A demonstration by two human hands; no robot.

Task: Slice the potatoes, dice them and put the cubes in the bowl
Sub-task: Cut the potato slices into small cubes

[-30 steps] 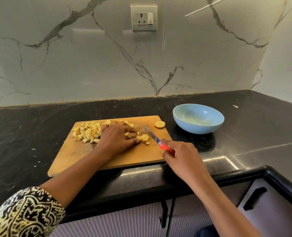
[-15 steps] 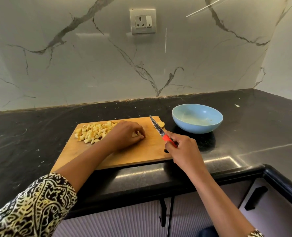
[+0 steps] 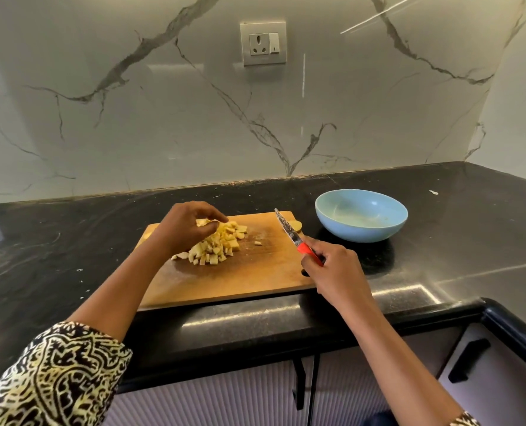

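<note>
- The left hand [image 3: 187, 230] is pinching a few potato cubes [image 3: 218, 249] above the pile lying on the cutting board [image 3: 240, 281].
- The right hand [image 3: 332, 273] is gripping the red-handled knife [image 3: 287, 230].
- The blue bowl [image 3: 360, 233] is sitting on the table [image 3: 440, 241], just beside the board.

Knife handle [image 3: 305, 250] mostly within right hand [image 3: 335, 272]

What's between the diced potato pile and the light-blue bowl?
Head view: one stray potato cube, the red-handled knife in the right hand, and a round potato end piece, on the wooden cutting board.
</note>
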